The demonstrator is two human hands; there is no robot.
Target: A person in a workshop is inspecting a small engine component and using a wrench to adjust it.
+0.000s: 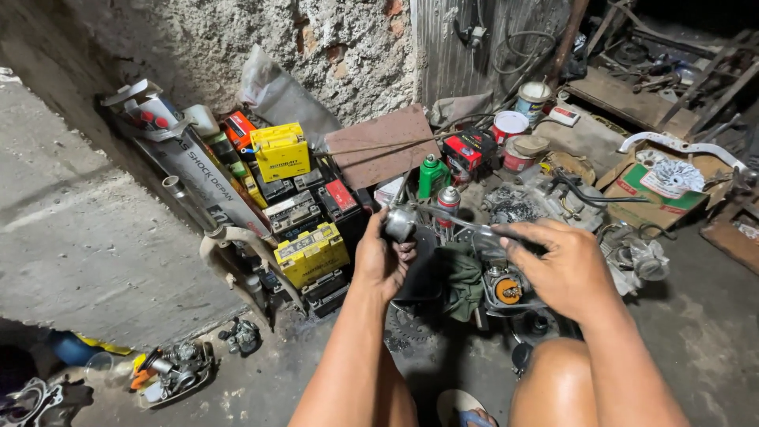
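My left hand point(381, 258) grips a small grey metal part point(400, 224) with a rounded end, held up in front of me. A thin metal rod point(457, 219) runs from that part across to my right hand point(563, 269), whose fingers are closed on its other end. Both hands hover above a dark engine piece with an orange ring point(506, 289) and a green rag point(463, 277) on the floor. My bare knees fill the bottom of the view.
Yellow and black batteries point(281, 152) are stacked by the rough wall at the left. A green bottle point(432, 175), a spray can point(448, 202), paint tins point(510, 126) and a cardboard box point(653, 194) lie behind. A carburettor point(175, 367) sits at lower left.
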